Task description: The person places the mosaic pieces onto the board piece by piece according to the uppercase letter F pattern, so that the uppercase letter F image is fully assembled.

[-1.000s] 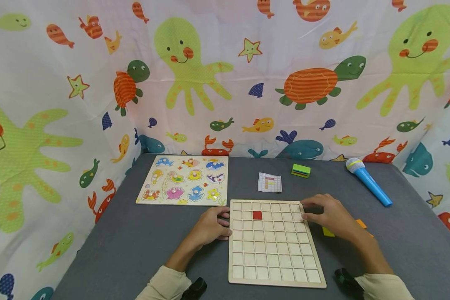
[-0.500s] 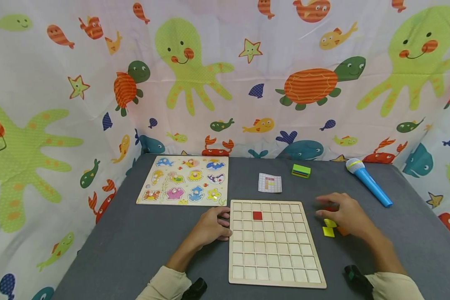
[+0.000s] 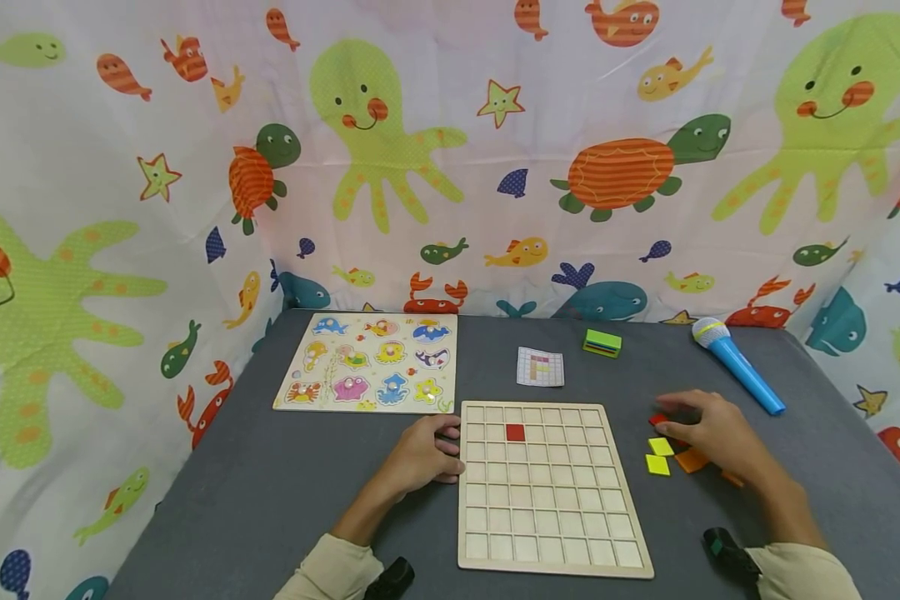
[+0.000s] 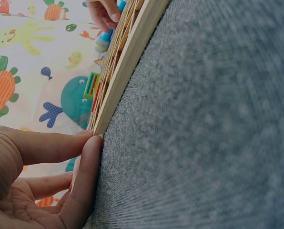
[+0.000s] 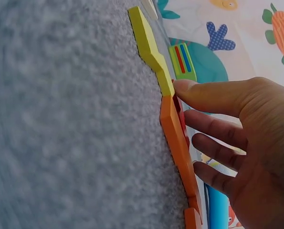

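Note:
A wooden grid board (image 3: 551,508) lies on the grey table, with one red square tile (image 3: 515,432) in its upper rows. My left hand (image 3: 418,452) holds the board's left edge; in the left wrist view its thumb and finger (image 4: 87,157) meet at the wooden rim. To the right of the board, my right hand (image 3: 716,429) is over a loose group of tiles, its fingers spread and bent. A red tile (image 3: 657,419) shows by its fingertips, partly hidden. Yellow tiles (image 3: 657,464) and an orange tile (image 3: 692,460) lie beside and under the hand.
Behind the board lies a small card (image 3: 540,367) with a printed coloured grid. A sea-animal peg puzzle (image 3: 367,362) is at the back left. A stack of green-topped blocks (image 3: 602,342) and a blue toy microphone (image 3: 742,371) sit at the back right, before a patterned curtain (image 3: 450,150).
My right hand has left the board's right edge and moved right to the loose tiles, where more of them now show. The left hand stays at the left edge.

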The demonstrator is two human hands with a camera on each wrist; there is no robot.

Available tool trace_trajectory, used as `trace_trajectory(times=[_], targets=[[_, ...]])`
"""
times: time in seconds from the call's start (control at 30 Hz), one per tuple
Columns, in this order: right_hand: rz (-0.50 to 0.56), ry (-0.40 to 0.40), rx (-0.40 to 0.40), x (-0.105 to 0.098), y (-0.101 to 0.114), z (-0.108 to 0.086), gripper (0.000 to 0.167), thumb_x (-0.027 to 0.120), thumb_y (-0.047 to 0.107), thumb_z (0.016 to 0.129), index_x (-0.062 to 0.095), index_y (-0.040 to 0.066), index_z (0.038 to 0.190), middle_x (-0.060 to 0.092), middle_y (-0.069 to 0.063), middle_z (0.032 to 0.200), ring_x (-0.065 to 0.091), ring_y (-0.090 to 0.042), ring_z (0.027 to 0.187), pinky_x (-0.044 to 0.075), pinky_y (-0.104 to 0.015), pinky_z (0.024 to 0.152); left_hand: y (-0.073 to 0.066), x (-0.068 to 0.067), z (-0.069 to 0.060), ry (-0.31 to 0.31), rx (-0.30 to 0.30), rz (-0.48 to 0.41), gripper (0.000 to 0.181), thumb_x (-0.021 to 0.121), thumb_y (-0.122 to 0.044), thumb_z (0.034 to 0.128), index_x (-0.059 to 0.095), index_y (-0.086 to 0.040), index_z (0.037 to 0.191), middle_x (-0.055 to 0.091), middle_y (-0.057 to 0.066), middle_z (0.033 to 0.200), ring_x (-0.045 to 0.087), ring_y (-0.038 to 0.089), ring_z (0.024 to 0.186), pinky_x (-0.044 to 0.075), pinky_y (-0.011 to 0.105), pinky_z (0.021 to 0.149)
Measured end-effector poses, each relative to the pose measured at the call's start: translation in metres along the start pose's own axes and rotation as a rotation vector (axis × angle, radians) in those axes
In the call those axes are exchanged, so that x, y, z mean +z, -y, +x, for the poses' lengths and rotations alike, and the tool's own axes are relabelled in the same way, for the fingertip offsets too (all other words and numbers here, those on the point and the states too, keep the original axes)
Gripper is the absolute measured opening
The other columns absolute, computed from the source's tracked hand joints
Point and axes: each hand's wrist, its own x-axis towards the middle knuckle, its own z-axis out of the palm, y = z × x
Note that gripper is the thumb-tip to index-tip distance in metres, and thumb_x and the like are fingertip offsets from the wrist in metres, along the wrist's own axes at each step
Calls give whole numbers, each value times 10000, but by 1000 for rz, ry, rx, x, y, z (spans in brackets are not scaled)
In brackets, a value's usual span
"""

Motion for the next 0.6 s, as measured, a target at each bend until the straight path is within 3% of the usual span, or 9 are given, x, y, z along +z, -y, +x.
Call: trace_trajectory(times=[0.07,0.17,0.3,0.4,0.6], targets=[[-8,2,13,0,-2,0,526,777,374,979,685,29,1366,640,-261,1352,535,-437,1181,512,-670,927,0,0,0,0,-1,-3,706,805,123,816,540,66,1468,596,200,1262,673,246,993,687,369,681],[-21,2,13,-1,-3,0,519,788,374,969,695,33,1350,682,-202,1254,561,-378,1112,536,-528,857,0,0,0,0,-2,-4,711,806,123,814,538,69,1470,595,203,1264,672,248,992,687,371,679],[-28,7,7,-2,-4,1,485,797,343,963,709,39,1331,701,-120,1159,572,-312,1050,493,-374,808,-1,0,0,0,-1,-3,708,806,120,815,536,73,1468,597,202,1263,674,248,989,687,373,677],[-19,12,4,-2,-4,1,451,786,302,974,708,40,1333,703,-125,1171,580,-314,1053,524,-402,823,0,0,0,1,1,-5,706,805,121,813,539,73,1465,597,202,1260,673,248,990,687,373,677],[7,15,1,-2,-4,1,434,766,262,993,694,29,1351,694,-196,1256,603,-359,1102,568,-585,888,1,0,0,2,3,-8,704,804,120,813,541,71,1464,596,203,1264,674,238,987,687,371,677]])
